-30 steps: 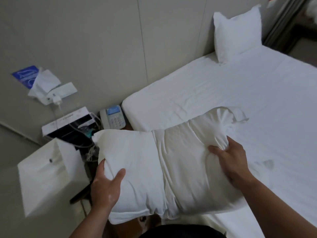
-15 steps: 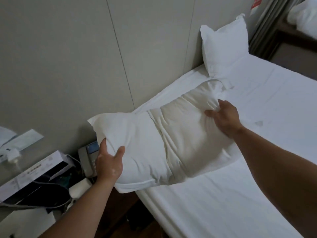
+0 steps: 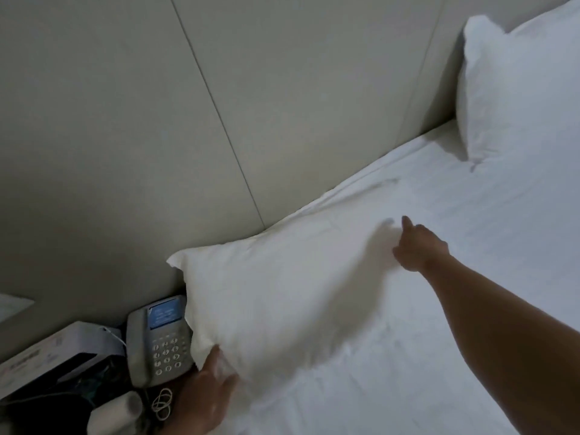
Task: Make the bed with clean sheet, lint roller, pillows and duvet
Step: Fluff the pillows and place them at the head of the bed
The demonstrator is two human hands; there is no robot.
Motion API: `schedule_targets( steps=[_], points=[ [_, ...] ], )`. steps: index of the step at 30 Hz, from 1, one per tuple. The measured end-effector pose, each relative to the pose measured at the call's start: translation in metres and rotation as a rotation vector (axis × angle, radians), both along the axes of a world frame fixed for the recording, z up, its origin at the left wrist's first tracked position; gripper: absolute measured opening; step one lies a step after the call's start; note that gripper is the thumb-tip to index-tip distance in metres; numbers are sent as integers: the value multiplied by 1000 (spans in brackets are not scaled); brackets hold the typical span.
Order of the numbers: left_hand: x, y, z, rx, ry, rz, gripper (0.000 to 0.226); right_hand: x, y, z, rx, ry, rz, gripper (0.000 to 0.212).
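Observation:
A white pillow (image 3: 282,296) lies on the white sheet (image 3: 455,356) at the bed's near corner, its long side against the padded wall (image 3: 188,120). My left hand (image 3: 204,394) holds the pillow's near left corner, thumb on top. My right hand (image 3: 419,246) is on the pillow's far right end, blurred, with its fingers sunk into the fabric. A second white pillow (image 3: 521,89) stands upright against the wall at the far right.
A grey desk phone (image 3: 160,340) sits on the nightstand right beside the pillow's left end. Next to it are a white box (image 3: 47,356), a white roll (image 3: 116,412) and a loop of cord (image 3: 161,403).
Both hands carried the pillow away from me and set it down on the sheet against the wall. My view moved closer to the bed head.

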State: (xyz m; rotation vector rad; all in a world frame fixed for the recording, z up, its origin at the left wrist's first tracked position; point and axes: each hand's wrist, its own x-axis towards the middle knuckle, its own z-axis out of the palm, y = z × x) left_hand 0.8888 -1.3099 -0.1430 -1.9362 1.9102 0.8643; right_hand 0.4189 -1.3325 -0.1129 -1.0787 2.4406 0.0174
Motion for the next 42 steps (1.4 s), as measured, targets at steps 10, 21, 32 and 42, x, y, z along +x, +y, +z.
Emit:
schedule_targets(
  steps=[10, 21, 32, 42],
  points=[
    [-72, -175, -6, -347, -8, -239, 54, -19, -165, -45, 275, -8, 552, 157],
    [-91, -232, -3, 230, -226, -336, 143, -6, -131, -52, 97, -41, 540, 93],
    [-122, -252, 123, -296, -172, -445, 88, -58, -158, 92, -236, -26, 429, 70],
    [-125, -254, 102, -395, -368, -342, 133, -29, -189, 21, -382, 47, 172, 119]
  ],
)
